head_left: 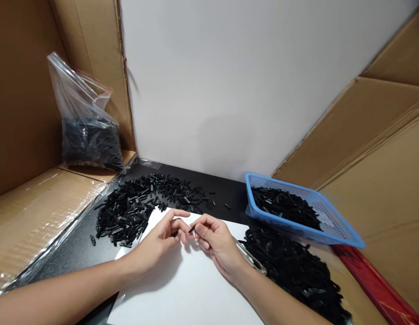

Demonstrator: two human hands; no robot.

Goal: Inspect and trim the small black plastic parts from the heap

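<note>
The left hand (162, 237) and right hand (214, 241) meet over a white sheet (182, 289), fingertips almost touching. Each pinches a small black part (191, 229): the right hand's piece shows between thumb and forefinger, while the left hand's grip closes on a dark sliver that is mostly hidden. Just beyond the hands, a loose heap of black parts (135, 210) spreads over the dark worktop (226, 187). To the right lies a second, larger heap (290, 266), and behind it a blue basket (331, 225) is partly filled with the same pieces. At far left a clear bag (87, 135) on cardboard holds more. Judging by this, some pieces have reached the basket, but most still lie outside it.
</note>
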